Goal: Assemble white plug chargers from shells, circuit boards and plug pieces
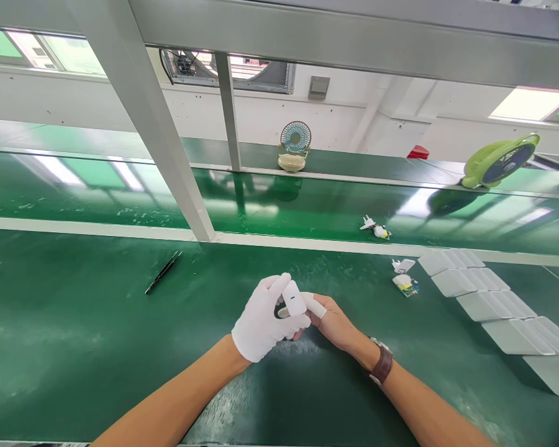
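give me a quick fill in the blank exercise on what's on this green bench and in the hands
1. The left hand wears a white ____.
2. Both hands hold a small white charger case; the right hand has a ____ on its wrist.
3. The black tweezers lie to the ____ of the hands.
4. The row of white cases lies to the ____ of the hands.

Missing words: glove; watch; left; right

Green tabletop point(74, 347). Black tweezers point(163, 272) lying left, well apart from everything else. Right: row of white casings point(494, 304), overlapping, running toward right edge. Just beside row: small circuit board point(405, 285) and white plug piece point(403, 266). Farther back, on belt point(307, 208): more small white parts point(375, 228), possibly plug and board. Beige desk fan point(294, 146) at rear; green fan point(500, 160) far right.
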A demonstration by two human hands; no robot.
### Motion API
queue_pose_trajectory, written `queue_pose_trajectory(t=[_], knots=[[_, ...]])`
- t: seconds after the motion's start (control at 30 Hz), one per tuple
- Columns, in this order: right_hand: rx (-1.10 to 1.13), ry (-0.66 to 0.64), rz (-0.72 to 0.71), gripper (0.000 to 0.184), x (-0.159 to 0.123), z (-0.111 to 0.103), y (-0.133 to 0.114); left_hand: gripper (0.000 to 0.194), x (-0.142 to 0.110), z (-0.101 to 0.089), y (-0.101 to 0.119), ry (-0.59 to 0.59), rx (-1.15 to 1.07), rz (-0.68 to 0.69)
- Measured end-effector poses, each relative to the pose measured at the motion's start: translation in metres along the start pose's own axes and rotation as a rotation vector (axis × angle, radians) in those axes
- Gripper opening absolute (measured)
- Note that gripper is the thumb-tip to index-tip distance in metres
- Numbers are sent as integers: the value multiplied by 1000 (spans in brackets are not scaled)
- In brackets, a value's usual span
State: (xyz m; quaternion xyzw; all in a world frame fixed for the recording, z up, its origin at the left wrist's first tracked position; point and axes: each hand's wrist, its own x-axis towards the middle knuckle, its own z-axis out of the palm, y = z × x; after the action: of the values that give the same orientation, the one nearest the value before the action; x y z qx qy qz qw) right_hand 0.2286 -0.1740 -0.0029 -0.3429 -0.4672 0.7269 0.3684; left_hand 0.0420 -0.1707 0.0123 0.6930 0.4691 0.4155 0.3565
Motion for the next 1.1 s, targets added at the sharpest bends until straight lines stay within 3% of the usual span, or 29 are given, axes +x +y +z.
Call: queue_pose_trajectory(t=[0.2, 0.37, 0.5, 0.6, 0.73, 0.83, 0.93, 1.1], knots=[[-24, 1, 10, 46, 0, 3, -4, 67, 3, -3, -1, -44, 106, 2], [-35, 54, 48, 50, -1, 5, -5, 48, 7, -5, 9, -63, 113, 80], [-39, 66, 67, 47, 0, 5, -3, 25, 12, -7, 17, -156, 89, 133], [-62, 106, 8, 46, 1, 2, 1, 30, 13, -8, 15, -169, 111, 165], [-304, 339, -200, 41, 1, -4, 5, 56, 14, -6, 3, -96, 296, 114], [-660, 443, -365, 42, 0, -7, 5, 57, 17, -5, -6, -124, 379, 47], [-981, 395, -432, 40, -1, -7, 6, 46, 20, -4, -12, -179, 381, 42], [-1128, 301, -477, 36, -4, -10, 6, 32, 22, -2, -22, -211, 417, -21]])
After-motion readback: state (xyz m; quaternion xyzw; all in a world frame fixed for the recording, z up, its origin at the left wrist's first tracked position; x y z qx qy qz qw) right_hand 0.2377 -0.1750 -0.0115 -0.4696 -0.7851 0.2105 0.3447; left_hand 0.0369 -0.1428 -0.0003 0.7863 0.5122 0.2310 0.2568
